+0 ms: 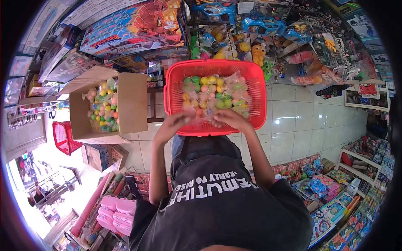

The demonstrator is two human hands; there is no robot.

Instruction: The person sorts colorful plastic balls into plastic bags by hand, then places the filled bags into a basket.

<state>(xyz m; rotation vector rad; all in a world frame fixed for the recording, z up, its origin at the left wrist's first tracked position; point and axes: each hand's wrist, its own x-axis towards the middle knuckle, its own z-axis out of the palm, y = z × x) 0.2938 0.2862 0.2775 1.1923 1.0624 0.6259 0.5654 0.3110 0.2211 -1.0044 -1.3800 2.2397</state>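
Observation:
A red plastic basket [258, 96] stands in front of me, holding several clear plastic bags of small colored balls [212, 88] in yellow, pink, green and orange. My left hand [178, 122] reaches over the basket's near left side; its fingers are smeared by motion beside a bag. Over the near rim, my right hand [230, 119] has its fingers curled together on the clear plastic of a bag of balls [203, 112]. That bag lies between both hands, and its near edge is hard to make out.
An open cardboard box [133, 102] with more bagged balls is at the left. Behind it on the floor sits another red basket [67, 138]. Packaged toys [264, 26] line the far side, and pink cases [117, 214] stand at lower left. Tiled floor [293, 119] extends to the right.

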